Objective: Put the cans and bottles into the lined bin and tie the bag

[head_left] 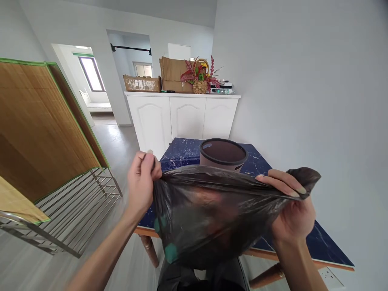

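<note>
A black translucent garbage bag (212,218) is stretched sideways between my two hands, above the near edge of the table. My left hand (142,173) is closed in a fist around the bag's upper left corner. At the other end my right hand (291,206) pinches the gathered upper right part, and a loose flap sticks out past the fingers. Through the thin plastic, reddish and green shapes show, too blurred to name. Just behind the bag a brown trash can (222,155) with a black rim stands upright on the table, its lower part hidden by the bag.
The blue marble-patterned table (184,147) lies under the bag. Behind it stands a white cabinet (188,117) bearing cardboard boxes (174,74) and a wicker flower basket (200,86). A metal rack (85,202) with bamboo mats (45,129) is at left; a wall (303,89) rises at right.
</note>
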Action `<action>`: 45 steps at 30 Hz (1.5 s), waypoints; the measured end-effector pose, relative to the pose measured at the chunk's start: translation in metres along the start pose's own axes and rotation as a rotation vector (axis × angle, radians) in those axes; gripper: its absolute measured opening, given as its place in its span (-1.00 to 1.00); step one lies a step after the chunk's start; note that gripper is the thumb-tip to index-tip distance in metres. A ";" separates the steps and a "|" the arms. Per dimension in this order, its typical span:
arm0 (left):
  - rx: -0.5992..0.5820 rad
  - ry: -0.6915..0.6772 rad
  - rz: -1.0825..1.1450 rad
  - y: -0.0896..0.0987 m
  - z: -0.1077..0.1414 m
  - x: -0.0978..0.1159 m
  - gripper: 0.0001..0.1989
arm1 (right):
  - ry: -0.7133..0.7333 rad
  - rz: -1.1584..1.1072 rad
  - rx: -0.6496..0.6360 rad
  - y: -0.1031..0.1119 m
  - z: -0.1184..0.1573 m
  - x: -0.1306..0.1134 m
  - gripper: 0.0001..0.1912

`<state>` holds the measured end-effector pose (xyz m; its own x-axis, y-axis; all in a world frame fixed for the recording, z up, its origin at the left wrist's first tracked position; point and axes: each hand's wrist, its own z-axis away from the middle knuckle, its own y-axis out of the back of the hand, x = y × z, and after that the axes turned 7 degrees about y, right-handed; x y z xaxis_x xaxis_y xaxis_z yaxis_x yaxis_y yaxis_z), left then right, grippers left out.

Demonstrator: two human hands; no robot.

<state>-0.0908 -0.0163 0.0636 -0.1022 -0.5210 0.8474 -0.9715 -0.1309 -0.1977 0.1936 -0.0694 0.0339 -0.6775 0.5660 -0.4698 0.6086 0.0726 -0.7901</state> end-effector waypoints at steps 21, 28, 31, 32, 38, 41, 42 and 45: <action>-0.737 -0.264 -1.142 0.020 0.041 -0.121 -0.30 | -0.039 1.252 -0.890 0.073 0.028 0.066 -0.61; -0.802 -0.052 -1.054 0.019 0.035 -0.136 -0.23 | -0.044 1.288 -0.884 0.096 0.028 0.090 -0.59; -0.864 0.050 -0.979 0.017 0.032 -0.139 -0.23 | -0.062 1.300 -0.885 0.100 0.028 0.093 -0.57; -0.882 0.077 -0.958 0.017 0.031 -0.138 -0.22 | -0.070 1.303 -0.884 0.101 0.028 0.093 -0.56; -0.852 0.210 -0.712 0.019 0.027 -0.114 -0.46 | -0.137 1.299 -0.811 0.102 0.031 0.083 -0.66; -0.741 0.286 -0.539 0.020 0.027 -0.094 -0.64 | -0.241 1.219 -0.751 0.087 0.031 0.070 -0.57; -0.696 0.292 -0.488 0.020 0.027 -0.087 -0.66 | -0.259 1.178 -0.737 0.080 0.030 0.066 -0.57; -0.601 0.263 -0.356 0.016 0.027 -0.064 -0.55 | -0.239 1.054 -0.707 0.059 0.027 0.059 -0.66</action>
<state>-0.0942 -0.0080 -0.0068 0.2659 -0.3045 0.9146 -0.8971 0.2692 0.3504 0.1781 -0.0535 -0.0506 0.2487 0.4606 -0.8520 0.9270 0.1418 0.3472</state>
